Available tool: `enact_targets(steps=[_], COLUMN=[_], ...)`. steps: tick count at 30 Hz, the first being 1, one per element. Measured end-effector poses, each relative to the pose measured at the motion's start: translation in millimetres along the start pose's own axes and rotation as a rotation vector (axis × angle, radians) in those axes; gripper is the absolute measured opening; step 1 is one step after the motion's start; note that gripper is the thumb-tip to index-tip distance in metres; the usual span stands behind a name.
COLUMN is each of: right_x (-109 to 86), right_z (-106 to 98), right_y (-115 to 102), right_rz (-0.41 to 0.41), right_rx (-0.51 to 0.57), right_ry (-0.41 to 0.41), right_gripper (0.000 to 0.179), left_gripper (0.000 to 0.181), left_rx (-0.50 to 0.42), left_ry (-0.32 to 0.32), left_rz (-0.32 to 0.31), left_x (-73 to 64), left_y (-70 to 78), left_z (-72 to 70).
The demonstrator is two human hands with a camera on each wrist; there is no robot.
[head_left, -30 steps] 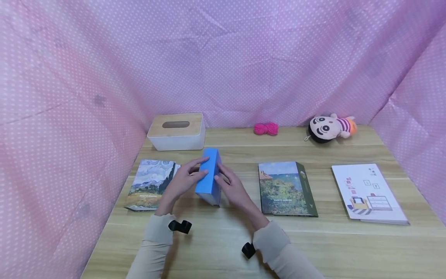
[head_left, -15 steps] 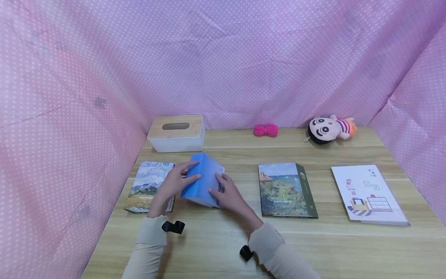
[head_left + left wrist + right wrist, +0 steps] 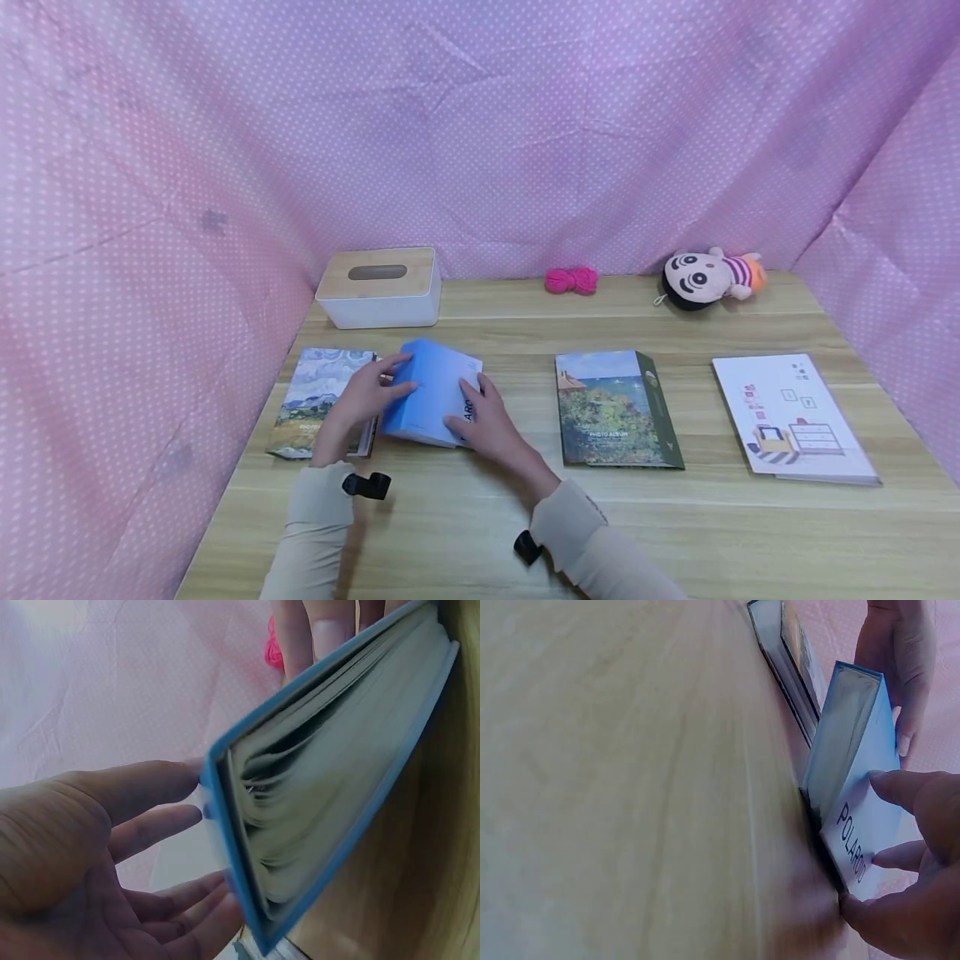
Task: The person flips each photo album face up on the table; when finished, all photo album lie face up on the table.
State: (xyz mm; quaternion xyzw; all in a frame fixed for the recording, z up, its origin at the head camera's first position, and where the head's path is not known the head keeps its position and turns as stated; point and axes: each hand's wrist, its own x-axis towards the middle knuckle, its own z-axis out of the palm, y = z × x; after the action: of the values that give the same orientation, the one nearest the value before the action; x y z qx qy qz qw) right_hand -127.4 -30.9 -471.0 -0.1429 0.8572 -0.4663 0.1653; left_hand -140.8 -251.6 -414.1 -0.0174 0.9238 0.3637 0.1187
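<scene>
A thick blue photo album (image 3: 433,392) lettered POLAROID leans tilted on the table between both hands, left of centre in the head view. Fingertips of my left hand (image 3: 365,393) touch its spine, the fingers fairly straight. Across the lettered cover lie the fingertips of my right hand (image 3: 487,422), hiding part of the word. In the left wrist view, the album's page edges (image 3: 330,787) show between two blue covers, with the left hand (image 3: 142,862) at the spine. The right wrist view shows the right hand's fingers (image 3: 911,791) pressing the cover face.
Close on the left lies a landscape-covered photo album (image 3: 318,392), partly behind the left hand. A green-spined album (image 3: 611,408) and a white album (image 3: 795,412) lie rightward. A tissue box (image 3: 382,292), pink yarn (image 3: 572,281) and plush doll (image 3: 708,277) stand along the back.
The blue album has tipped leftward from standing spine-up, so its lettered cover now faces upward. Both hands have moved with it, the left one more to the left.
</scene>
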Motion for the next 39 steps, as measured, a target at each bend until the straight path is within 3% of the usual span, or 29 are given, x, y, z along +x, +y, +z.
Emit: enact_targets(steps=[4,19,33,39], right_x=[-0.2,-0.2,-1.4,-3.8], right_z=[0.6,1.5,0.4,-8.7], right_y=[-1.2,-0.2,-5.3,-7.1], right_rz=[0.020,0.052,0.048,0.026], right_rx=[-0.007,-0.077,-0.089,-0.082], right_ry=[-0.010,-0.005,-0.015,0.020], right_gripper=[0.072,0.076,0.075,0.069], left_gripper=[0.060,0.059,0.061,0.059], left_rx=[-0.043,-0.052,-0.063,-0.004], left_ry=[-0.026,-0.073,-0.101,-0.080], left_rz=[-0.059,-0.110,-0.098,-0.093], left_x=[0.6,-0.5,4.0,5.1], left_y=[-5.5,-8.4,-13.0,-8.3], left_z=[2.2,13.4,11.7,11.8])
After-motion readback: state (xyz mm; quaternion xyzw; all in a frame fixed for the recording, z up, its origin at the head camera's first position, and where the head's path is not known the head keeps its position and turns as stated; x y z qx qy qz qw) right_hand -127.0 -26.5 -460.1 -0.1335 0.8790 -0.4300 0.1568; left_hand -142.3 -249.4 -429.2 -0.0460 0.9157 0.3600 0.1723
